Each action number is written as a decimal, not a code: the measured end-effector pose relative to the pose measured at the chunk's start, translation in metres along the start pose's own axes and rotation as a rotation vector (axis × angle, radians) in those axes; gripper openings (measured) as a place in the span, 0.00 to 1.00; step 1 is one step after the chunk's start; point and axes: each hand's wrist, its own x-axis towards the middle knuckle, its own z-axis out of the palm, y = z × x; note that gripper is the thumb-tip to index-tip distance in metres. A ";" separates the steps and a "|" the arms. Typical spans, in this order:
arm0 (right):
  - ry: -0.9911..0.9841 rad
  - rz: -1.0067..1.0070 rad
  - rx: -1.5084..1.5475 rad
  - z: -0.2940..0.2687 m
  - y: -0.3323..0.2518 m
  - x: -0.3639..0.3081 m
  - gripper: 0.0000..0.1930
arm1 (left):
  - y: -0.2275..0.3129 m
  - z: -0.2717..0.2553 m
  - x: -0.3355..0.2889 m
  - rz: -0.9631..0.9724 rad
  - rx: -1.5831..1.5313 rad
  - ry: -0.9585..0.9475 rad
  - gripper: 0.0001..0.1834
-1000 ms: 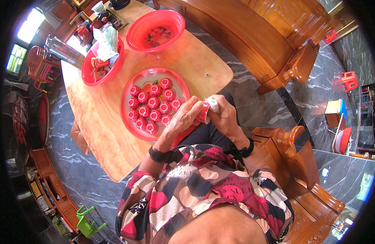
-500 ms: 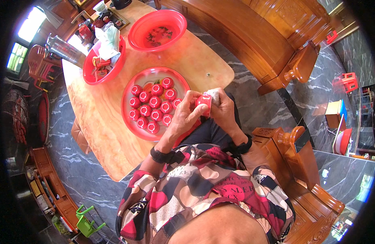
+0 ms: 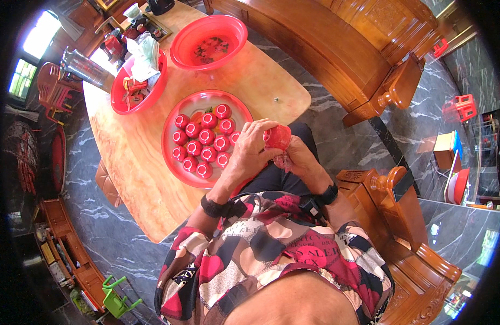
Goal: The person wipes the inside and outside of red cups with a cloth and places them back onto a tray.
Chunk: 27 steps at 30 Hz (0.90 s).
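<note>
Over my lap, just off the table's near edge, my left hand [image 3: 249, 147] grips a small red cup [image 3: 278, 136] from its left side. My right hand [image 3: 302, 157] is closed around a crumpled pale cloth [image 3: 283, 162] and presses against the cup's right side. Part of the cloth hangs below the cup, between the hands. To the left, a round red-rimmed tray [image 3: 167, 157] holds several similar red cups [image 3: 208, 135], which stand upside down in close rows. My left forearm partly covers the tray's right edge.
On the marbled table [image 3: 136, 187], a wide red basin [image 3: 177, 51] stands beyond the tray. A red tub [image 3: 117, 103] with a plastic bag and packets sits at its left. A wooden bench [image 3: 315, 43] runs along the far right; a wooden armchair [image 3: 391, 216] is beside me.
The red cup has turned and risen a little between my hands. The cloth has shifted from the cup's upper right to below it. The cups on the tray have not moved.
</note>
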 end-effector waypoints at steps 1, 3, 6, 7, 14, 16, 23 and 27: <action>-0.042 0.012 0.031 -0.006 0.003 0.002 0.15 | -0.001 0.000 -0.001 0.001 0.000 -0.001 0.31; 0.003 -0.081 -0.067 -0.004 0.004 -0.003 0.14 | -0.004 -0.002 -0.004 -0.146 -0.105 -0.038 0.27; 0.112 -0.230 -0.281 0.005 0.000 -0.007 0.13 | -0.006 -0.001 -0.005 -0.287 -0.310 -0.052 0.23; 0.176 -0.289 -0.398 0.006 0.000 -0.007 0.12 | -0.008 0.000 -0.006 -0.287 -0.310 -0.053 0.23; 0.359 -0.500 -0.882 0.026 -0.012 -0.017 0.12 | -0.031 0.004 -0.015 -0.512 -0.563 -0.192 0.19; 0.320 -0.633 -0.983 0.027 -0.014 -0.019 0.13 | -0.029 0.004 -0.013 -0.546 -0.615 -0.241 0.20; 0.097 -1.186 -1.434 0.032 -0.027 -0.015 0.25 | -0.034 0.015 -0.020 -0.536 -0.799 -0.174 0.20; 0.150 -1.018 -1.314 0.020 -0.025 -0.012 0.20 | -0.023 0.006 -0.015 -0.451 -0.827 -0.193 0.17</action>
